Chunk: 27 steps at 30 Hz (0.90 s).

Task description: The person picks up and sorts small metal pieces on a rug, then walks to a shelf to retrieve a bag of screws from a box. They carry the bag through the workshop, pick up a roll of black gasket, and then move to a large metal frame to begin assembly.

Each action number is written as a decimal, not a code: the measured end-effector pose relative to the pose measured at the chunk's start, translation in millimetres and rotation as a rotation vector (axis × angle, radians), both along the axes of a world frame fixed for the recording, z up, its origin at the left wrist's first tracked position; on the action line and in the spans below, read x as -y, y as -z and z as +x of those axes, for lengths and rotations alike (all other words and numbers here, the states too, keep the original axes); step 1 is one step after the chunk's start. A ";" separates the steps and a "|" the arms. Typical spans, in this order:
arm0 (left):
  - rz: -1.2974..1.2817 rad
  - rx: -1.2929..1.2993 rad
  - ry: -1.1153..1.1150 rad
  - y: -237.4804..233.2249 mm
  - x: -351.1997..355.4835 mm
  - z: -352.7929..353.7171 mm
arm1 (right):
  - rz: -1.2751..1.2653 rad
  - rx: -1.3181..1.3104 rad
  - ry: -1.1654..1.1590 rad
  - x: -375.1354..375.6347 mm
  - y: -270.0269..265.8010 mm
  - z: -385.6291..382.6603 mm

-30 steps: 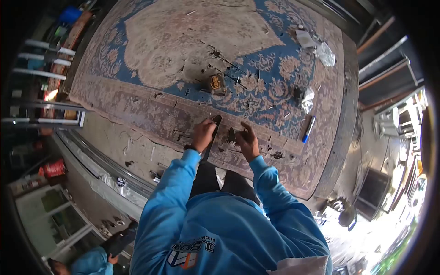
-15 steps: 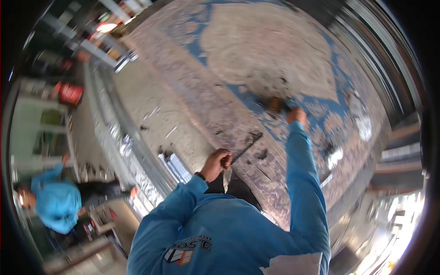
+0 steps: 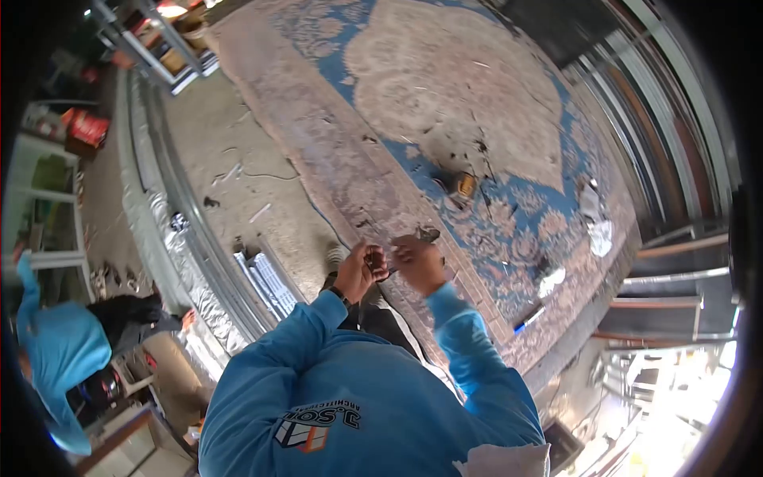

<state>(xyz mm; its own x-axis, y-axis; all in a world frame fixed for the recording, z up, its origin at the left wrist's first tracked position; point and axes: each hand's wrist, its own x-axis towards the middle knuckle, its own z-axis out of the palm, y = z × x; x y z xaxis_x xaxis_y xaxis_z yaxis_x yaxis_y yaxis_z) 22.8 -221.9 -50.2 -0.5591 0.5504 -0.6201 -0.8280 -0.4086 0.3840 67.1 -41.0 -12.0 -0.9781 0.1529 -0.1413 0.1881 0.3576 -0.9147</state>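
The left hand was near the middle of the frame, with its fingers curled in. A small dark thing showed by its fingertips, but it was too blurry to tell what it was or how tightly it was held. The right hand was close beside it, on the right. Its fingers were bent toward the left hand, and you could not tell if they held anything. A dark scrap showed just above the right hand, maybe touching it, maybe not.

Under and past the hands was a big rug, pink, cream and blue. A little box sat on it, up and to the right of the hands, with dark bits near it. A marker with a blue end lay at the lower right of the rug. Crinkly plastic lay at the right. Some pale bars lay left of the hands, next to long silver bars. A person in blue was at the lower left.
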 end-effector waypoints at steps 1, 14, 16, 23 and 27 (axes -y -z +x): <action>0.019 0.022 -0.052 -10.0 -7.7 -4.6 | 0.130 0.010 -0.065 19.9 -30.9 -9.2; -0.082 0.128 0.022 0.0 104.4 -62.3 | 1.116 0.414 -0.047 -181.7 117.4 -237.6; -0.229 0.048 -0.077 28.3 145.9 -49.8 | 1.131 0.372 -0.103 -163.7 122.1 -264.3; -0.431 0.135 -0.369 13.8 219.9 -12.4 | 1.210 0.412 -0.007 -118.3 101.4 -301.2; -0.205 0.098 -0.553 90.3 182.8 14.2 | 1.043 0.388 -0.001 -85.7 77.0 -284.6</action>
<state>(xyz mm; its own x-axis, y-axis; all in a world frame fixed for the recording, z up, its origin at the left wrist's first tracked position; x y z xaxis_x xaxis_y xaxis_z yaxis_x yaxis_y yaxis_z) 37.0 -404.7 -140.6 -0.6633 0.0578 -0.7461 -0.5491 -0.7150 0.4327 -217.5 44.7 -89.0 -0.8957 0.3745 -0.2399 0.3957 0.9173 -0.0453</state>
